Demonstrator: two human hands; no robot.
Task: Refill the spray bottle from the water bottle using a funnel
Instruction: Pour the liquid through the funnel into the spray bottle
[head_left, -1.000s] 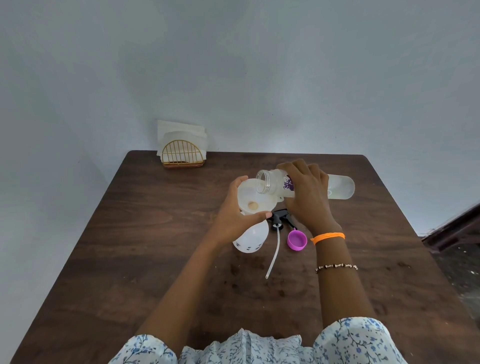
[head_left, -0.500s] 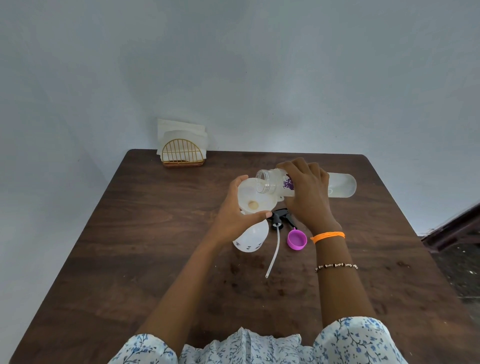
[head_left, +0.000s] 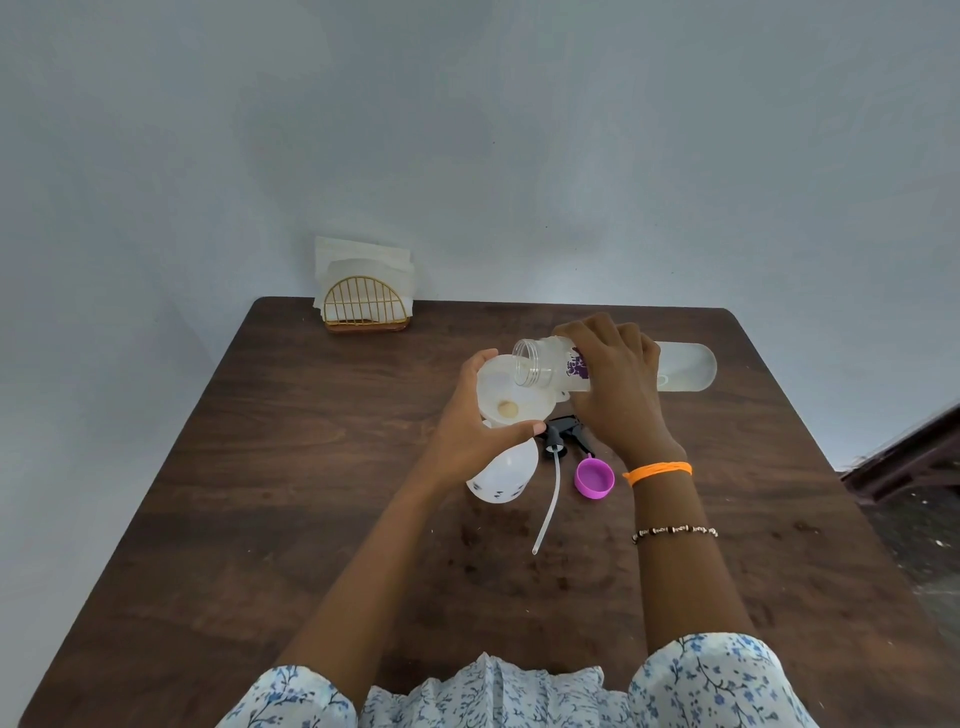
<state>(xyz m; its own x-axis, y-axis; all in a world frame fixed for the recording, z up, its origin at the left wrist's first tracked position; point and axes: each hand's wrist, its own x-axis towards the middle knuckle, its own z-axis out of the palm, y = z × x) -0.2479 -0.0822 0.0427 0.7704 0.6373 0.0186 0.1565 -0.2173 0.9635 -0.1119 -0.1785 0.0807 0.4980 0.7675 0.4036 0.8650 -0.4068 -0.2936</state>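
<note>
— While she tips that water bottle (head_left: 550, 368), where's its mouth?
— Right over the white funnel (head_left: 511, 397), lying almost level, its far end sticking out past her right hand (head_left: 615, 387). Those fingers are curled over the bottle's middle, close together.
— And the funnel?
— Sitting in the neck of the spray bottle (head_left: 504, 475), which stands on the table (head_left: 311, 467). Her left hand (head_left: 475, 431) wraps it, thumb and fingers curled round the funnel's rim, thumb tip on the near side.
— Can you see water running?
— I cannot tell.
— What lies near her fingers?
— Just beyond the left thumb tip, the black spray head (head_left: 563, 439) with its pale tube (head_left: 548, 506) trailing toward her. Under the right wrist, a purple cap (head_left: 595, 477), open side up. Well beyond both hands, a gold napkin holder (head_left: 366, 306).
</note>
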